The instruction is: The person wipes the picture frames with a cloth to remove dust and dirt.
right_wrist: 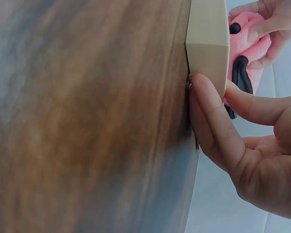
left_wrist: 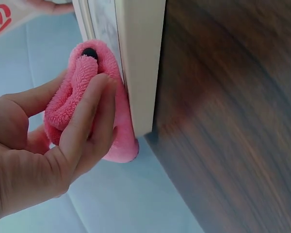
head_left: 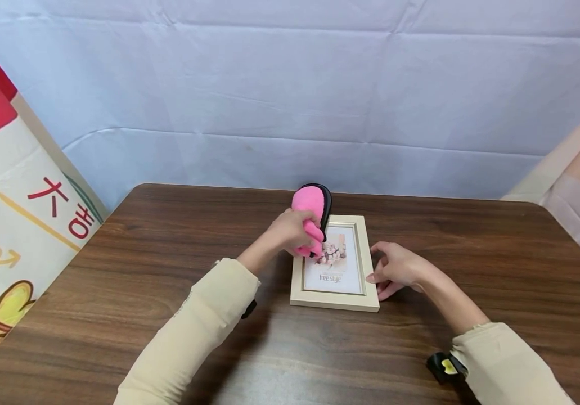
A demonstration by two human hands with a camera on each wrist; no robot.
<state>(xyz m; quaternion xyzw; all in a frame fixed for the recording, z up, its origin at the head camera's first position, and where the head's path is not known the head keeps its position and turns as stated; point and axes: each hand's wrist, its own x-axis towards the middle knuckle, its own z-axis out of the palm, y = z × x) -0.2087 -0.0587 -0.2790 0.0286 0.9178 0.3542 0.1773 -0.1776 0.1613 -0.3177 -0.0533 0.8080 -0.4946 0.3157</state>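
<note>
A cream picture frame [head_left: 334, 301] lies flat on the wooden table, with a flower picture and the words "free style" behind its pane. My left hand [head_left: 292, 229] grips a bunched pink fluffy cloth [head_left: 309, 198] with black edging, over the frame's upper left part. In the left wrist view, folds of the pink cloth [left_wrist: 72, 94] stick out between thumb and fingers, right at the frame's face. My right hand [head_left: 397, 268] holds the frame's right side, thumb on the upper edge and fingers along the side wall [right_wrist: 208, 65]. The frame's upper left corner is hidden.
The brown wooden table [head_left: 133, 270] stretches around the frame on all sides. Behind it hangs a pale blue-white cloth backdrop [head_left: 279, 84]. A printed banner [head_left: 41, 214] with red characters and drawings hangs at the left.
</note>
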